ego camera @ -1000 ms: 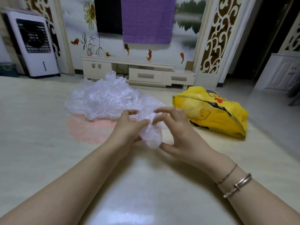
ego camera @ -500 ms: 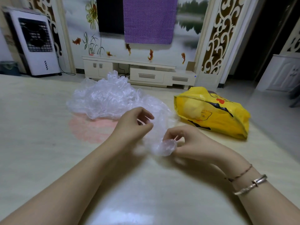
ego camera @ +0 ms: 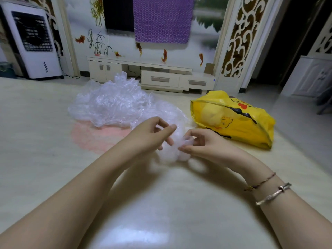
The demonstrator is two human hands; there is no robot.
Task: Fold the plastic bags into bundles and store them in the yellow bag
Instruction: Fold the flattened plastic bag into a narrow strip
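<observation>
A crumpled clear plastic bag point(ego camera: 170, 151) is bunched between my two hands just above the pale floor. My left hand point(ego camera: 149, 135) pinches its upper part with thumb and fingers. My right hand point(ego camera: 199, 144) pinches its right end, fingers curled. Behind them lies a loose heap of clear plastic bags point(ego camera: 111, 105). The yellow bag point(ego camera: 233, 121) with a cartoon print lies on its side to the right of the heap, its mouth facing left, with pale bundles showing through the plastic.
A low white TV cabinet point(ego camera: 152, 76) runs along the far wall. A white air cooler point(ego camera: 34, 42) stands at the far left. A pink round mark point(ego camera: 97, 137) shows on the floor under the heap. A white cupboard point(ego camera: 312, 76) is at the far right.
My hands have drawn closer together around the bag. The right hand rose from the floor side and now pinches the bag's end; the bag is bunched tighter than before.
</observation>
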